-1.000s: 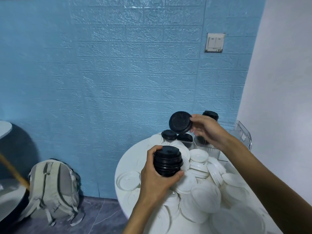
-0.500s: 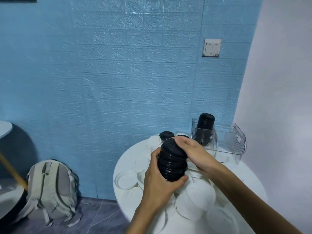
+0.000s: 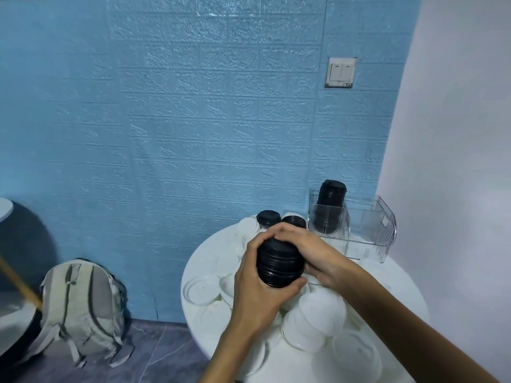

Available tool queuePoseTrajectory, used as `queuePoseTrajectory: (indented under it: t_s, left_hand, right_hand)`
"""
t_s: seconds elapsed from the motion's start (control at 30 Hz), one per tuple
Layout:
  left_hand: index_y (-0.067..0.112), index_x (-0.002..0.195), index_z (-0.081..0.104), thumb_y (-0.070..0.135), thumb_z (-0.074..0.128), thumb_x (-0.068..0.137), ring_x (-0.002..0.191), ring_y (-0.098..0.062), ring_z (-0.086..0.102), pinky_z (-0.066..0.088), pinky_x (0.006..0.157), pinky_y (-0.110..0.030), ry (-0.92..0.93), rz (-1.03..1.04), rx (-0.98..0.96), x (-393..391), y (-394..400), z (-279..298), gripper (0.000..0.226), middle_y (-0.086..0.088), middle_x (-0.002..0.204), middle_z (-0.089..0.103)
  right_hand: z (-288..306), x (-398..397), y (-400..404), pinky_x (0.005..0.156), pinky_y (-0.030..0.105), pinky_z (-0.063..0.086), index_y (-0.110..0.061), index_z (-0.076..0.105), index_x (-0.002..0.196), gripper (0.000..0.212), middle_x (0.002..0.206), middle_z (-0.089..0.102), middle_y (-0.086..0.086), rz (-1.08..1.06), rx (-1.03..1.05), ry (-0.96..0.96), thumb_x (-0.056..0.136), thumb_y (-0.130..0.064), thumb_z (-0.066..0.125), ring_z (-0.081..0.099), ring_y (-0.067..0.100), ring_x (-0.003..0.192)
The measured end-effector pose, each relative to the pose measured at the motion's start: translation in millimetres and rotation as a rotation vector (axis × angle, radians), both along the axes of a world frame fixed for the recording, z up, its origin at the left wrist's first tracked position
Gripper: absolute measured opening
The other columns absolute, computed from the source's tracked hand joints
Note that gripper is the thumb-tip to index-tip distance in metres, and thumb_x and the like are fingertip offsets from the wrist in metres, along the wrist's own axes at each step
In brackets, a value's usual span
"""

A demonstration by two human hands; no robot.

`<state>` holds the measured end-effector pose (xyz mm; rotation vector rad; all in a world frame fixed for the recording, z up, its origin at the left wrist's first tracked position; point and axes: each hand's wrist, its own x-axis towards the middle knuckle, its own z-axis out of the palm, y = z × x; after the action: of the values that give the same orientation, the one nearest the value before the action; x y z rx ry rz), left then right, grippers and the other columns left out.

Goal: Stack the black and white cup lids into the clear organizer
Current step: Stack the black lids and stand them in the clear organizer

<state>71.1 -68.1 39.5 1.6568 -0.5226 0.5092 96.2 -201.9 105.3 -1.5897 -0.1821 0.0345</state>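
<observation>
Stack of black lids (image 3: 279, 265), lower centre of frame: gripped by left hand (image 3: 258, 288), fingers curled round its side and base; right hand (image 3: 312, 254) cupped over its top, fingers wrapped on the far rim. Clear organizer (image 3: 367, 233), right of centre, at the far edge of the round white desk (image 3: 199, 261): holds a second black stack (image 3: 330, 201) upright in its left compartment. White lids (image 3: 312, 322) scattered loose across the desk below the hands. Two black lids (image 3: 269, 218) beside the organizer. Backpack (image 3: 83, 308) on the floor, lower left.
</observation>
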Motion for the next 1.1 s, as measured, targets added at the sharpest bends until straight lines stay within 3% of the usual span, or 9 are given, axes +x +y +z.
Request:
queuePoseTrajectory:
  t_s: [0.13,0.33,0.5,0.6,0.7,0.77,0.9,1.03,1.1]
  left_hand:
    - [0.051,0.127,0.05,0.019,0.099,0.057,0.114,-0.01,0.067,0.057,0.096,-0.04,0.026,0.002,-0.034,6.6,-4.3,1.8,0.092,0.019,0.126,0.066]
    - [0.052,0.126,0.05,0.017,0.099,0.058,0.11,-0.005,0.068,0.057,0.096,-0.036,0.05,-0.002,-0.037,31.3,-6.4,23.2,0.091,0.023,0.123,0.067]
    - [0.053,0.124,0.049,0.015,0.099,0.059,0.105,-0.007,0.07,0.058,0.094,-0.039,0.069,-0.03,-0.065,61.4,-8.5,46.0,0.09,0.022,0.118,0.069]
    - [0.049,0.126,0.049,0.013,0.099,0.061,0.105,-0.011,0.071,0.059,0.092,-0.044,0.063,-0.057,-0.076,85.8,-8.0,55.9,0.089,0.02,0.119,0.069]
    - [0.045,0.126,0.049,0.01,0.099,0.061,0.106,-0.009,0.07,0.057,0.089,-0.028,0.05,-0.058,-0.084,110.1,-7.6,60.4,0.088,0.023,0.119,0.067]
    - [0.043,0.126,0.049,0.008,0.099,0.061,0.107,-0.006,0.069,0.055,0.089,-0.021,0.05,-0.052,-0.089,124.9,-6.8,61.0,0.089,0.026,0.119,0.066]
    - [0.041,0.128,0.049,0.007,0.099,0.06,0.111,-0.005,0.067,0.054,0.097,-0.03,0.063,-0.044,-0.101,151.6,-4.2,57.7,0.091,0.027,0.121,0.064]
    - [0.042,0.129,0.049,0.009,0.1,0.059,0.114,-0.005,0.066,0.054,0.1,-0.035,0.078,-0.033,-0.078,170.7,-1.4,49.8,0.093,0.026,0.123,0.064]
    - [0.042,0.13,0.048,0.009,0.1,0.059,0.115,-0.007,0.066,0.055,0.1,-0.037,0.083,-0.029,-0.074,179.0,-1.6,45.9,0.094,0.024,0.125,0.064]
  right_hand:
    - [-2.8,6.1,-1.7,0.086,0.028,0.049,-0.013,0.069,0.097,0.016,0.09,0.069,0.003,-0.004,0.05,-0.015,0.101,-0.008,0.054,0.063,0.015,0.09]
    - [9.9,31.6,-6.3,0.108,0.043,0.044,-0.017,0.071,0.101,0.018,0.102,0.07,0.006,0.003,0.113,-0.02,0.103,-0.022,0.055,0.064,0.019,0.101]
    - [37.7,62.3,-15.1,0.114,0.048,0.043,-0.024,0.075,0.105,0.045,0.114,0.074,0.008,-0.019,0.034,0.01,0.091,-0.061,0.055,0.067,0.027,0.115]
    - [49.7,85.3,-26.9,0.109,0.045,0.045,-0.028,0.074,0.11,0.054,0.117,0.075,0.002,-0.07,-0.04,0.013,0.096,-0.068,0.042,0.066,0.028,0.117]
    - [50.8,119.1,-38.2,0.109,0.045,0.048,-0.025,0.07,0.118,0.055,0.123,0.071,0.003,-0.158,-0.123,0.004,0.102,-0.064,0.035,0.066,0.028,0.117]
    - [48.7,146.4,-42.1,0.11,0.044,0.047,-0.024,0.066,0.123,0.051,0.127,0.068,0.003,-0.188,-0.235,0.006,0.104,-0.06,0.036,0.065,0.027,0.118]
    - [36.2,201.7,-54.5,0.101,0.029,0.043,-0.027,0.065,0.125,0.03,0.125,0.065,-0.008,-0.244,-0.572,-0.046,0.103,-0.044,0.052,0.06,0.017,0.12]
    - [13.3,243.6,-61.5,0.106,0.036,0.043,-0.031,0.057,0.137,0.056,0.138,0.061,-0.002,-0.096,-1.017,-0.074,0.086,-0.055,0.06,0.058,0.018,0.122]
    - [2.7,261.1,-63.0,0.099,0.035,0.045,-0.031,0.059,0.134,0.047,0.135,0.062,0.001,0.017,-1.187,-0.025,0.09,-0.047,0.064,0.057,0.017,0.114]
